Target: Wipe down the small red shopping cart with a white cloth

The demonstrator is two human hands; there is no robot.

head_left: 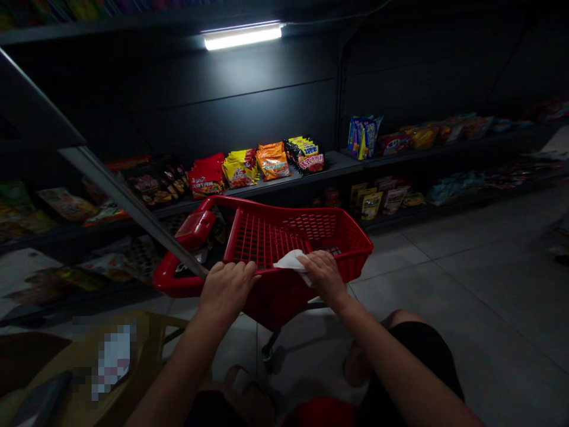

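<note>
"What is being held?"

"The rim of a red wheeled shopping basket (pixel 342 226) is gripped by the left hand (pixel 226 292), its fingers (pixel 242 274) curled over. A white cloth (pixel 290 262) is pressed onto that rim by the right hand (pixel 325 277), fingers (pixel 313 262) clenched down."

"What is nearby?"

"Packets of instant noodles (pixel 272 161) are lined along a shelf (pixel 320 172), above a tiled floor (pixel 444 296)."

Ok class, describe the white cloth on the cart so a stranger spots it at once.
Below the snack shelf, find the red plastic shopping cart. On its near rim, between the left hand and the right hand, lies a crumpled white cloth, its folds standing out against the red mesh.
</note>
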